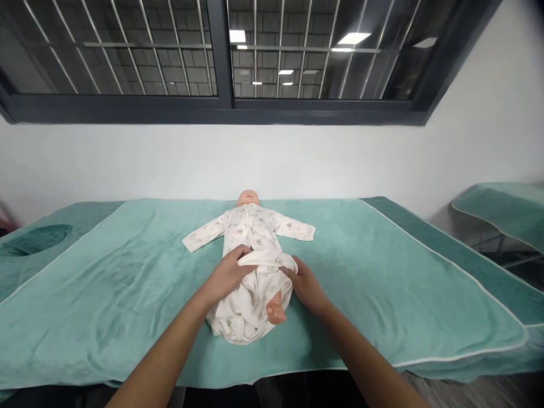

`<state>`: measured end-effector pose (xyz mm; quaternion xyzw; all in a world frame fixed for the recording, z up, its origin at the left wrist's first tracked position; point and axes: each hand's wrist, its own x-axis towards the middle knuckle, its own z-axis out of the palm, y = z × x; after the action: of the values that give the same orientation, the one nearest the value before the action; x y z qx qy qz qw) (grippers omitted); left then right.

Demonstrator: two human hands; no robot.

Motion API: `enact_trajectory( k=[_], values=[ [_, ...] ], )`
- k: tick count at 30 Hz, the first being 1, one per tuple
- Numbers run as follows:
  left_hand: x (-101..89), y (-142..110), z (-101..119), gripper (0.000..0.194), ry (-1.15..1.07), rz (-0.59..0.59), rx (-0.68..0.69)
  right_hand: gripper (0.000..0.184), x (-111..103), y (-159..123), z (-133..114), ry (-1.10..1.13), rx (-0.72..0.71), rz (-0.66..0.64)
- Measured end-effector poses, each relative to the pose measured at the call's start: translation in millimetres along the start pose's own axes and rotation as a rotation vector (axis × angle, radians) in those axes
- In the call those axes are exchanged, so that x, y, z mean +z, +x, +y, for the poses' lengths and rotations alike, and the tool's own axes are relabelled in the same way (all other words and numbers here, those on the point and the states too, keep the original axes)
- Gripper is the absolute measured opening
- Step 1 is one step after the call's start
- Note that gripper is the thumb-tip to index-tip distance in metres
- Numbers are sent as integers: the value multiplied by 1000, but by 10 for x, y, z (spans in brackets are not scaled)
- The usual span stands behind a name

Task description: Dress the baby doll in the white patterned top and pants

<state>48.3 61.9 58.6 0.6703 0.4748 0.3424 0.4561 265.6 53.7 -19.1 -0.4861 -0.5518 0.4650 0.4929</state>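
- The doll (247,197) lies on its back on the bed (140,294), around the middle between the left end and the right end. Its head is at the far edge, beside the wall (170,161), and its lower part points to the near edge.
- It wears a white printed garment (238,226). Both sleeves are spread outward, and no doll hand shows at the cuffs.
- The left hand (229,275) is nearly closed and pinches one side of a cloth fold over the doll's lower body.
- The right hand (308,288) is partly closed, with the thumb at the other side of this fold. Its other fingers are mostly hidden, so I cannot tell how firmly they hold.
- One bare foot (276,310) comes out below the fold, on the side of the right hand. The other foot I cannot see; probably it is inside the bunched cloth.
- This hidden foot could catch in the cloth, because the folds are thick and its place cannot be checked by eye.
- If the two hands pull unequally, the fold could twist, or slip out from the looser side.
- A strong pull toward the near edge could drag the whole doll, because nothing visible holds its upper body, and the soft cover could wrinkle under it.
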Motion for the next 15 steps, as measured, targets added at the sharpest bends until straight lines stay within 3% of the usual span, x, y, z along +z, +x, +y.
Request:
enact_trajectory(
  k=[3,6,10,15],
  values=[
    [-39,-71,-40,27,-142,-123,-82,38,-59,47,19,142,6,-123],
    [-95,-97,-91,30,-278,-156,-127,36,-81,17,6,227,29,-166],
    [-133,28,-109,34,-419,-80,-82,33,-80,0,2,311,53,-148],
    [-45,291,-114,39,-566,75,-55,34,-102,48,66,377,95,-168]
  ],
)
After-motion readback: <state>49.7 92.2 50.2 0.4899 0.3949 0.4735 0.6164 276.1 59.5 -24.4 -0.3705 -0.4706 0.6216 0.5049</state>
